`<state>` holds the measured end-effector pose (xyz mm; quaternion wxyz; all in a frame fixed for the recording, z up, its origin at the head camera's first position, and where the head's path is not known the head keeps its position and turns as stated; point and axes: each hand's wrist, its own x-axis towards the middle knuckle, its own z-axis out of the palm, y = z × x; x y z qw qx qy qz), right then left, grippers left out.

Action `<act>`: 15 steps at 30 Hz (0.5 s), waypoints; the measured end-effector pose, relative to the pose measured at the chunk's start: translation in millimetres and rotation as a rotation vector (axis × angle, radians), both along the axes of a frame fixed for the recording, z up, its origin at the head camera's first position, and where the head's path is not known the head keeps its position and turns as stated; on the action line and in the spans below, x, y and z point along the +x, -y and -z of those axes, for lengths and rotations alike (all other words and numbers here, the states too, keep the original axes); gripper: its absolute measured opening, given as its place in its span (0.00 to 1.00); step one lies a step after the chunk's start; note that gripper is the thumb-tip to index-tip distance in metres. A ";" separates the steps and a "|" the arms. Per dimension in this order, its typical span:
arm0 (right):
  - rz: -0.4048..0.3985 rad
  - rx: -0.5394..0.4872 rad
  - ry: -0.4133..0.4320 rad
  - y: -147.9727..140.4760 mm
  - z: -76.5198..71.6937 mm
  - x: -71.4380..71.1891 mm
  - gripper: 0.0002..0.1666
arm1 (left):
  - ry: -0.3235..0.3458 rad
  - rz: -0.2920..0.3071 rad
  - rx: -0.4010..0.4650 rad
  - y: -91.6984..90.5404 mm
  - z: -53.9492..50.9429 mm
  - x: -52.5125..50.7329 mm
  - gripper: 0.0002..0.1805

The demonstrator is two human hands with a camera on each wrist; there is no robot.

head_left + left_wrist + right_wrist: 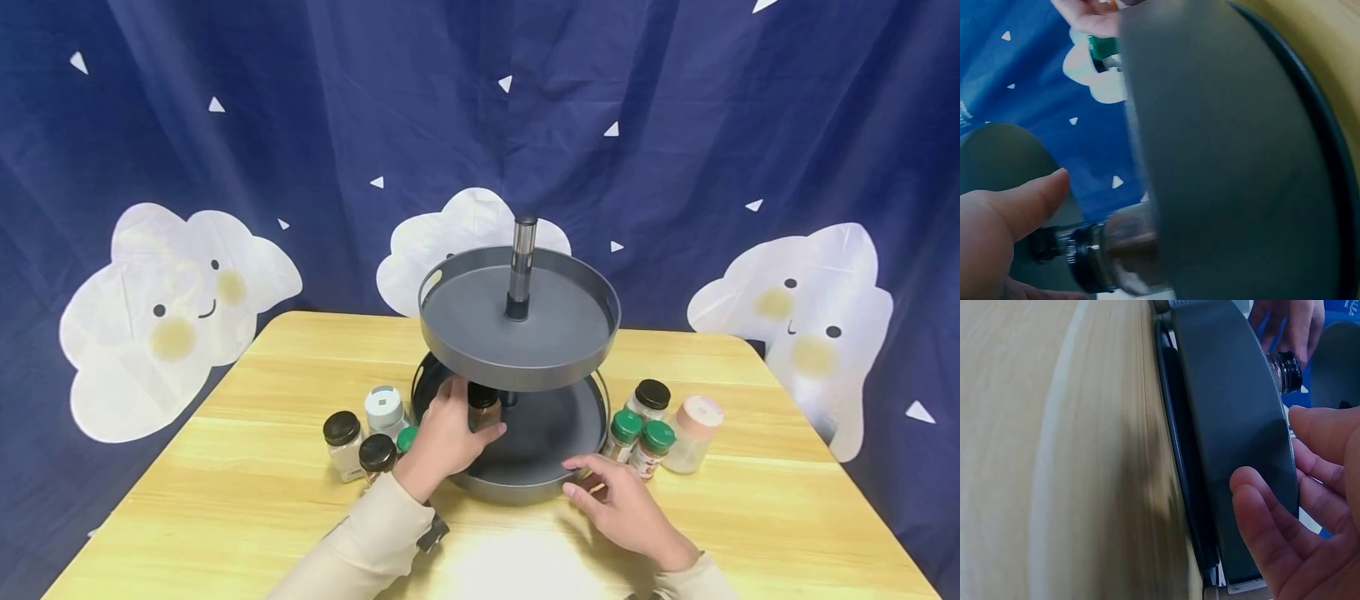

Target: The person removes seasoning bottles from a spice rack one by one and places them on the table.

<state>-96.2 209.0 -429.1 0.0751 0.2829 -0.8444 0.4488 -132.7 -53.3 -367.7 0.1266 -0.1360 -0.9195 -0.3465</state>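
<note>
A two-tier dark grey round tray stand stands on the table, with an upper tray (465,312) and a lower tray (551,437). In the lower tray is a clear jar (487,415) with a black lid and brown contents. My left hand (446,437) is around this jar from the left. In the left wrist view its thumb (1038,197) stands apart from the black lid (1085,257), fingers spread. My right hand (622,510) is at the lower tray's front right rim, its fingers loosely bent. Whether its fingertips (1247,478) touch the tray wall, I cannot tell.
Left of the stand are black-lidded jars (342,446), a white-lidded jar (385,408) and a green lid (407,438). To its right stand green-capped spice bottles (651,450), a black-lidded jar (651,398) and a pink-topped container (696,433). A blue curtain (337,108) hangs behind the table.
</note>
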 end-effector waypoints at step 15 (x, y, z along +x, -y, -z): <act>-0.006 -0.004 -0.003 -1.2 2.4 -1.3 0.12 | -0.043 -0.030 -0.030 -6.0 12.1 -13.1 0.33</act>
